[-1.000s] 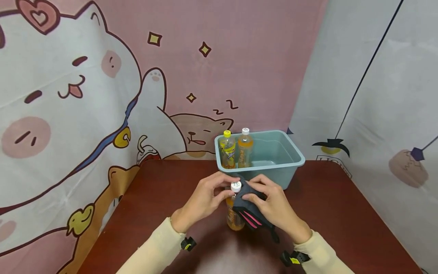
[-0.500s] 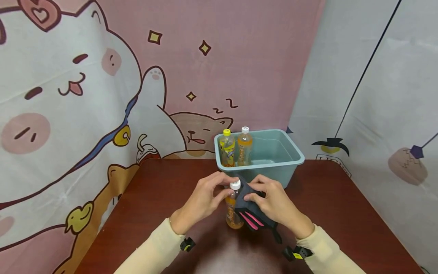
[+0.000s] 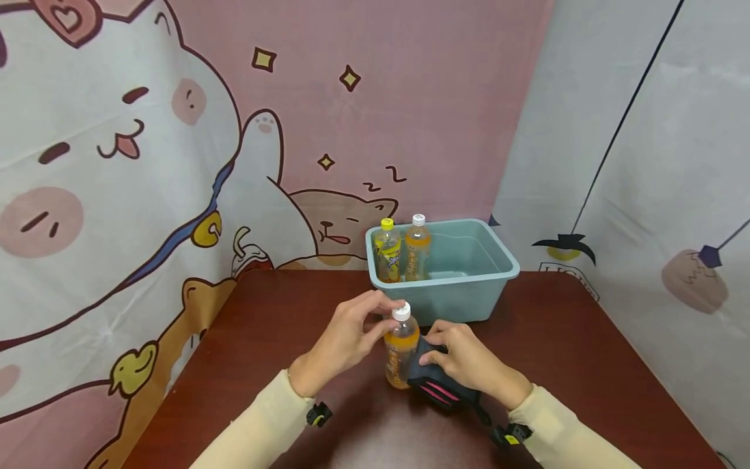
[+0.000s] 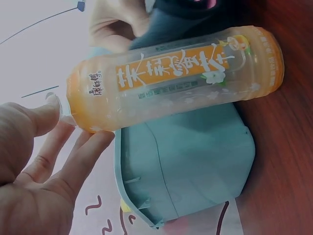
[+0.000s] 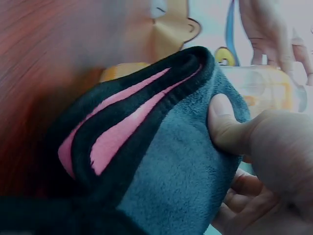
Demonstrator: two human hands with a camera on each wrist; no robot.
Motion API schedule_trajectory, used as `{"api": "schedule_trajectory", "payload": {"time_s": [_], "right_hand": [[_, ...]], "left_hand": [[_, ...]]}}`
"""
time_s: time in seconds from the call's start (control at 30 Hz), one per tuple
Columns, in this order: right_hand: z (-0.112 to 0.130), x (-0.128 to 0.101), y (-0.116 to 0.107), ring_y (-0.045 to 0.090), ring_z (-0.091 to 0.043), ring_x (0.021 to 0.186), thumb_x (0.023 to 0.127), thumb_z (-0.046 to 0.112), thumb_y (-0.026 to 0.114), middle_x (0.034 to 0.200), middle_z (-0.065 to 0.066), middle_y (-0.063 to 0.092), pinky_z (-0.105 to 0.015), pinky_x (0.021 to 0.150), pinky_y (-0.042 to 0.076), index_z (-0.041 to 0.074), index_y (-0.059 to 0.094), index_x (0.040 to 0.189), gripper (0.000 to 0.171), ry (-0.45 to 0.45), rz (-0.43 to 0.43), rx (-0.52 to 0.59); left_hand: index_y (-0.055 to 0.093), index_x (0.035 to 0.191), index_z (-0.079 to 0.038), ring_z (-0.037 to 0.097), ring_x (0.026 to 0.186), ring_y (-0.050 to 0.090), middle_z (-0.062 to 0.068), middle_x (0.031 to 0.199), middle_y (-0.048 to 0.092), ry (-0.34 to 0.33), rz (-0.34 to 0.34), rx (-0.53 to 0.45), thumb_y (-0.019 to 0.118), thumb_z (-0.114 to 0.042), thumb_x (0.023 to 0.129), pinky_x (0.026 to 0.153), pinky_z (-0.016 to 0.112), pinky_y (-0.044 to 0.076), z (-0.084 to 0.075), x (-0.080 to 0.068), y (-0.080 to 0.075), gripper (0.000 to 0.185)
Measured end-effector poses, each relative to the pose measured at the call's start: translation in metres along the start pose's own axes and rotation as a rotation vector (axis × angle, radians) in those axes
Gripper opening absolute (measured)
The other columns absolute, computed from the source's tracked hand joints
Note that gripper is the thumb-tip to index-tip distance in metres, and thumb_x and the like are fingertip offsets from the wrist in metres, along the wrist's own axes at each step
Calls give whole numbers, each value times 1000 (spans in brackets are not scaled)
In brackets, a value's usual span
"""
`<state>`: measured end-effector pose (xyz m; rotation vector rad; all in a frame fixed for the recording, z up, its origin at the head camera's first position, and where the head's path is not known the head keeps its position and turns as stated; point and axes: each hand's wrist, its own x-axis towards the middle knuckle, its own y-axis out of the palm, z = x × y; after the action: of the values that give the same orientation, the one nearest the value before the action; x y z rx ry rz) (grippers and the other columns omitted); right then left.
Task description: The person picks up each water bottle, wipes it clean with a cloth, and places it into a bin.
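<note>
The left hand (image 3: 342, 335) pinches the white cap (image 3: 402, 313) of an upright bottle (image 3: 397, 359) on the table (image 3: 275, 326), before the basin (image 3: 451, 301); the right hand (image 3: 471, 357) grips a folded grey cloth (image 5: 171, 166) at its side. Uneven sideways pressure could tip the bottle should the pinch slip.

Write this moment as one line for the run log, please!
left hand: pinches white cap | right hand: holds gray cloth beside bottle | bottle: upright on table | bin: behind bottle, two bottles inside
</note>
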<state>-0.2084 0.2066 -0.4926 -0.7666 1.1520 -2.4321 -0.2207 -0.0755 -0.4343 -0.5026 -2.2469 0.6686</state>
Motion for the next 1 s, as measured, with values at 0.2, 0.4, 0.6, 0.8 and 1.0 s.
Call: {"api": "schedule_trajectory", "payload": {"time_s": [0.2,0.4,0.6,0.8,1.0], "right_hand": [[-14,-1,16,64,1,81,98,23,95,96,5,73,-21,70,58,3,92,117,27,27,135,-26],[-25,0,25,55,4,74,97,23,96,89,7,69,-20,66,52,6,93,113,24,27,164,7],[-26,0,22,54,4,74,97,22,96,87,9,67,-20,66,51,9,93,112,20,2,141,28],[-19,-1,14,64,3,85,99,20,94,99,7,77,-21,73,58,5,90,124,29,23,76,62],[-4,5,-6,63,1,83,100,20,94,108,5,80,-22,72,58,3,88,129,35,23,-7,67]], "left_hand": [[74,128,-12,17,114,83,3,139,81,-13,-9,3,88,-9,105,92,20,68,-1,-2,4,27],[72,135,-17,17,114,84,3,129,84,-36,-64,-37,88,-7,105,88,22,69,0,-2,9,36],[71,138,-21,15,109,84,2,123,84,-61,-65,-31,88,-9,105,84,25,71,-4,0,7,39],[71,140,-21,14,111,83,0,125,82,-77,-45,-13,87,-11,107,86,26,71,-6,-1,5,39],[72,141,-21,15,115,83,-2,127,80,-74,-40,-9,87,-11,107,86,21,69,-4,-1,2,39]]}}
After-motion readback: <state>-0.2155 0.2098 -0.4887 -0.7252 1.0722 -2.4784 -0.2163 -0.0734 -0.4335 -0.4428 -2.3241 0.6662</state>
